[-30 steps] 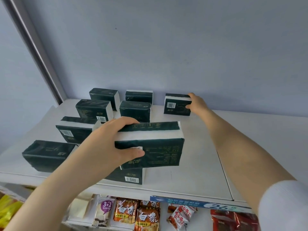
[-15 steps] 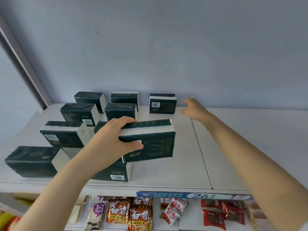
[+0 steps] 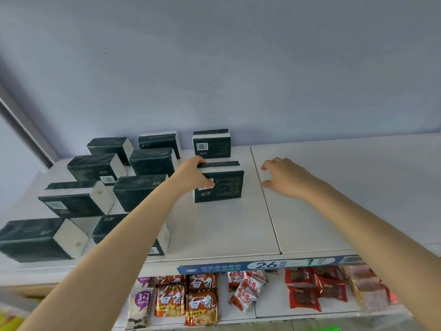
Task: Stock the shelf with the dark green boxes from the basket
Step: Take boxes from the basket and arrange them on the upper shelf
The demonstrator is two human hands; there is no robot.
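My left hand (image 3: 193,175) grips a dark green box (image 3: 225,185) by its left end; the box stands upright on the white shelf (image 3: 226,225), in front of another dark green box (image 3: 212,144) at the back wall. Several more dark green boxes (image 3: 145,194) stand in rows on the shelf's left half. My right hand (image 3: 286,177) hovers just right of the held box, fingers loosely spread, holding nothing. The basket is out of sight.
A seam (image 3: 265,199) splits the shelf into two panels; the right panel (image 3: 358,192) holds nothing. A blue price strip (image 3: 262,265) runs along the front edge. Below hang snack packets (image 3: 200,299) and red packs (image 3: 317,290). A grey wall (image 3: 214,68) backs the shelf.
My left hand has carried the box back and right and set it down in front of the rear box. My right hand has let go of the rear box and drawn back toward me.
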